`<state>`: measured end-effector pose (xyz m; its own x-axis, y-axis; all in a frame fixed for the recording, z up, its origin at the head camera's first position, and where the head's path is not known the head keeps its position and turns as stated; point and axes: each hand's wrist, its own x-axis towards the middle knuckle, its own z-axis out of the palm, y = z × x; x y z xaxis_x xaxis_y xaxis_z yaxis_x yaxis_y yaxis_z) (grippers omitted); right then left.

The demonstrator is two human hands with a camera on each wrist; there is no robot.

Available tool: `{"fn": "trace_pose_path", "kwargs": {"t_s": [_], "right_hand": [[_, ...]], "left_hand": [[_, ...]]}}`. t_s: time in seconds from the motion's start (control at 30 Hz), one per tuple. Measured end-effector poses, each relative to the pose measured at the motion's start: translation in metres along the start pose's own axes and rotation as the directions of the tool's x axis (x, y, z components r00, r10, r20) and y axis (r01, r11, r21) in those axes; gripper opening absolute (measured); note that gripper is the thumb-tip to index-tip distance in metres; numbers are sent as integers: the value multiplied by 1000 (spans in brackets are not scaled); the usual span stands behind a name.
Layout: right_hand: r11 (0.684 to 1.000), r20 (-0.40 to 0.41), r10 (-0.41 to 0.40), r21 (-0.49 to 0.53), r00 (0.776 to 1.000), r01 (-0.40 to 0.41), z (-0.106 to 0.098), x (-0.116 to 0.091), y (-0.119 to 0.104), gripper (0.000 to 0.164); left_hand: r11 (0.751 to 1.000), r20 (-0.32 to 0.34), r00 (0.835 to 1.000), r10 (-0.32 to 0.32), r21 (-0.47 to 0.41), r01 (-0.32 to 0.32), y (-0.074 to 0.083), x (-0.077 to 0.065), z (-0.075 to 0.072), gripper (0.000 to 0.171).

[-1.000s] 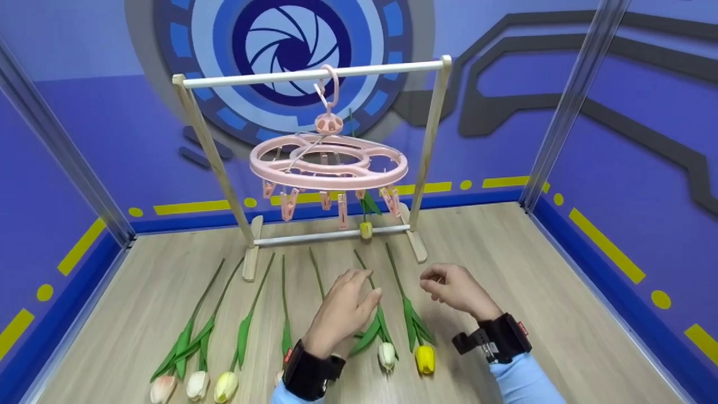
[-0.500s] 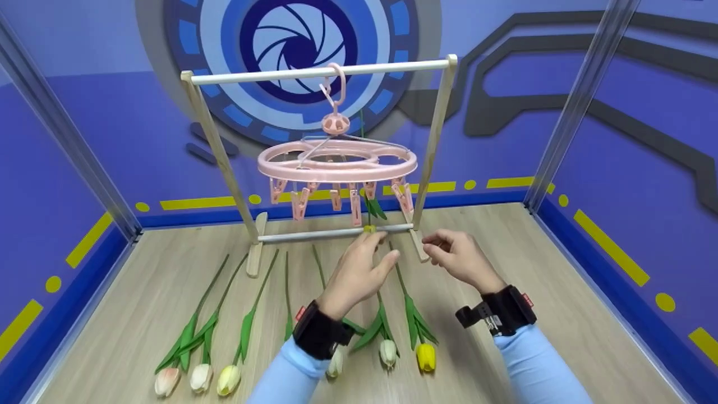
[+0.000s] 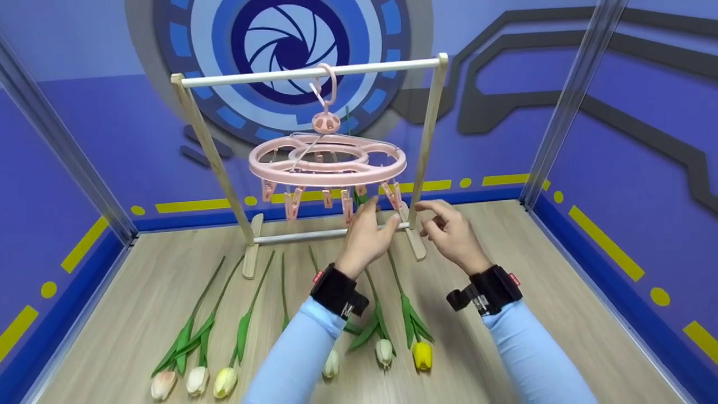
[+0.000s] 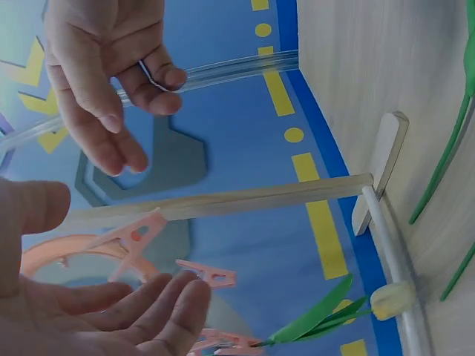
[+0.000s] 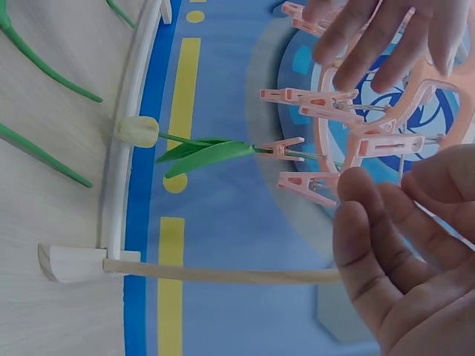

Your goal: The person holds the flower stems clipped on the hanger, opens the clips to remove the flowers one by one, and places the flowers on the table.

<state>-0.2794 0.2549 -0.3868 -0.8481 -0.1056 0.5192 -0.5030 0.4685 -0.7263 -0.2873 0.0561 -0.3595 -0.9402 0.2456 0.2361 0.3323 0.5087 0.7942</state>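
Note:
A pink oval clip hanger (image 3: 325, 178) hangs by its hook from the top bar of a wooden stand, with several pink clips dangling below. One clip holds a pale yellow tulip (image 5: 139, 131) by the stem, its bloom downward. My left hand (image 3: 367, 238) is raised just in front of the hanger's right half, fingers loosely extended, nothing held; in the head view it hides most of that tulip. To its right, my right hand (image 3: 453, 235) hovers beside the stand's right post with fingers loosely bent and holding nothing. A clip (image 3: 391, 195) hangs between the two hands.
Several tulips lie in a row on the wooden table, among them a bright yellow one (image 3: 422, 356), a white one (image 3: 384, 352) and a pinkish one (image 3: 164, 385). The stand's lower bar (image 3: 297, 235) spans its feet. Blue printed walls enclose the table.
Both hands have moved forward and up from above the lying tulips to the hanger's lower right side. The clips have swung slightly. The tulips on the table have stayed put.

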Motion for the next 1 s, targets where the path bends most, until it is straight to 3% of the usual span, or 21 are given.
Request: {"fn": "trace_pose_path", "kwargs": {"t_s": [0.1, 0.2, 0.37, 0.47, 0.8, 1.0], "right_hand": [[998, -7, -7, 57, 1000, 7, 3, 6, 1, 38], [994, 10, -5, 113, 1000, 4, 4, 9, 1, 42], [990, 60, -26, 143, 998, 17, 7, 10, 1, 43], [984, 94, -51, 175, 994, 34, 8, 9, 1, 43], [961, 182, -135, 265, 974, 84, 13, 4, -5, 40], [968, 186, -128, 239, 974, 82, 11, 1, -3, 36]], "left_hand": [[995, -57, 998, 1, -102, -7, 0, 12, 5, 59], [978, -118, 992, 31, -199, -54, 1, 20, 9, 49], [954, -221, 966, 135, -234, -187, 2, 27, 13, 36], [945, -261, 952, 161, -238, -225, 2, 28, 14, 32], [939, -270, 941, 202, -221, -265, -6, 18, 7, 25], [932, -265, 951, 159, -277, -233, -11, 3, -2, 24]]}}
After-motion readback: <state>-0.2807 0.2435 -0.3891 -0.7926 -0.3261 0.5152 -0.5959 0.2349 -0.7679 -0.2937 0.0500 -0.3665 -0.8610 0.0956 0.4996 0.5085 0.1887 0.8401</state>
